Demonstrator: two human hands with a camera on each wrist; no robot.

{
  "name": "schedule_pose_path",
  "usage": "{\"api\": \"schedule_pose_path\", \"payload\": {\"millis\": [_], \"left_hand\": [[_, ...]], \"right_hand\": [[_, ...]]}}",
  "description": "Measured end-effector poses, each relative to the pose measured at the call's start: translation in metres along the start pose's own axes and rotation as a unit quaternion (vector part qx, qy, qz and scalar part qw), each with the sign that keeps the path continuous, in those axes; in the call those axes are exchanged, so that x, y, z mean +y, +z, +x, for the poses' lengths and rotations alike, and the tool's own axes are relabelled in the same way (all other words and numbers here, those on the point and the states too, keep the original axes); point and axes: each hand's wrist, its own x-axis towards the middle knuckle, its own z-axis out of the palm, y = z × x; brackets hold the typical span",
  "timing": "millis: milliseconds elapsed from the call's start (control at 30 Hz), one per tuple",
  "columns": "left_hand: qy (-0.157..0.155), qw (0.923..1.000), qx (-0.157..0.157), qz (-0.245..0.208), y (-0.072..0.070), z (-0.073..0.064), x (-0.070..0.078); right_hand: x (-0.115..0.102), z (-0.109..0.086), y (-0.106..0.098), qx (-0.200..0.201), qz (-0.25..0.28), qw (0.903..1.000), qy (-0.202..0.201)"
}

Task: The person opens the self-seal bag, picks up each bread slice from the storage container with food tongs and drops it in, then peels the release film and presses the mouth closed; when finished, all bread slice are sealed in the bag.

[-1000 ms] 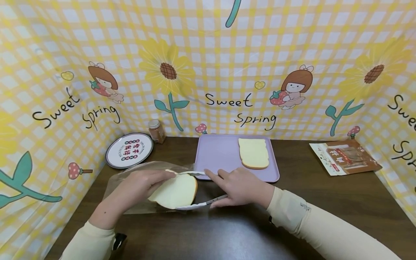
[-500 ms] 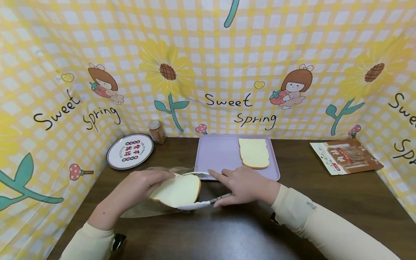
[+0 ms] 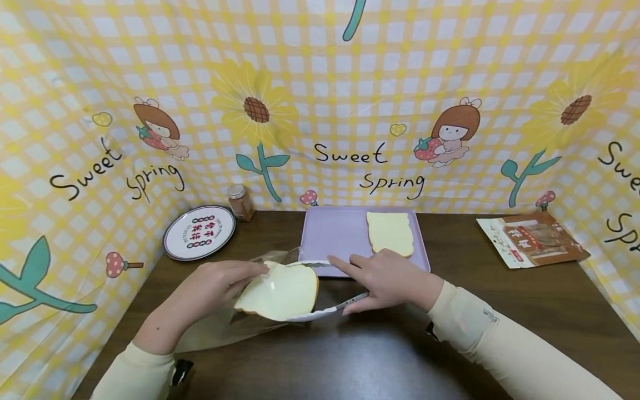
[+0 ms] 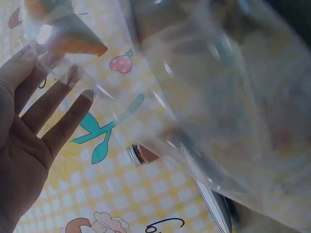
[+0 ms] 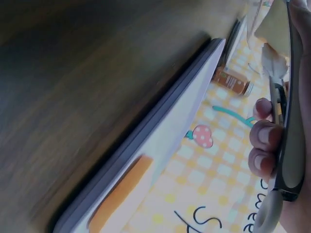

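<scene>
In the head view, a slice of bread (image 3: 282, 291) lies between the two white-tipped arms of a pair of tongs (image 3: 314, 316). My right hand (image 3: 387, 282) grips the tongs by their grey handles, fingers on one arm and thumb on the other. A clear plastic bag (image 3: 215, 332) surrounds the slice's left part. My left hand (image 3: 212, 284) pinches the bag near its mouth, covering part of the bread. The left wrist view shows the bag's film (image 4: 214, 92) stretched from the fingertips (image 4: 73, 73). Tong handles (image 5: 294, 116) fill the right edge of the right wrist view.
Behind the hands, a lilac tray (image 3: 332, 233) bears another bread slice (image 3: 391, 233) on its right side. A white plate (image 3: 200, 244) and a small lidded jar (image 3: 241, 204) stand back left. A brown food packet (image 3: 532, 241) lies at right. Checked cloth (image 3: 350, 100) encloses the table.
My right hand and the tongs have shifted a little to the right. The bread slice has moved right with them, while my left hand stays nearly in place with the bag.
</scene>
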Motion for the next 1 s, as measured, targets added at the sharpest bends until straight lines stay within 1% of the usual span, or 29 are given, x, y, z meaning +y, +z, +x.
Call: {"api": "schedule_pose_path", "payload": {"millis": [167, 233, 300, 400, 467, 533, 633, 733, 900, 1000], "left_hand": [[0.014, 0.9998, 0.011, 0.0, 0.0, 0.001, 0.002], [0.015, 0.9998, 0.008, -0.002, 0.0, 0.001, 0.003], [0.014, 0.9999, 0.001, -0.002, 0.001, 0.001, 0.004], [0.007, 0.9999, -0.012, -0.002, 0.001, 0.002, 0.004], [-0.002, 0.9998, -0.019, 0.0, 0.001, 0.002, 0.004], [-0.01, 0.9997, -0.023, -0.001, 0.0, 0.002, 0.004], [-0.017, 0.9996, -0.024, 0.0, 0.001, 0.001, 0.004], [-0.015, 0.9997, -0.02, 0.005, 0.002, 0.001, 0.005], [-0.017, 0.9995, -0.02, 0.018, 0.004, 0.0, 0.006], [-0.018, 0.9993, -0.019, 0.025, 0.005, 0.0, 0.005]], "right_hand": [[0.003, -0.002, 0.002, 0.029, -0.025, 0.9991, -0.02], [0.001, -0.001, 0.004, 0.033, -0.025, 0.999, -0.017], [-0.002, 0.001, 0.005, 0.022, -0.015, 0.9996, -0.002], [-0.009, 0.005, 0.004, -0.016, -0.001, 0.9996, 0.024], [-0.013, 0.006, 0.003, -0.038, 0.01, 0.9988, 0.031], [-0.014, 0.008, 0.0, -0.049, 0.014, 0.9984, 0.026], [-0.014, 0.009, -0.002, -0.042, 0.015, 0.999, 0.012], [-0.013, 0.011, 0.0, -0.03, 0.009, 0.9995, 0.006], [-0.014, 0.012, 0.003, -0.011, 0.012, 0.9997, 0.016], [-0.017, 0.013, 0.004, -0.003, -0.004, 0.9998, 0.018]]}}
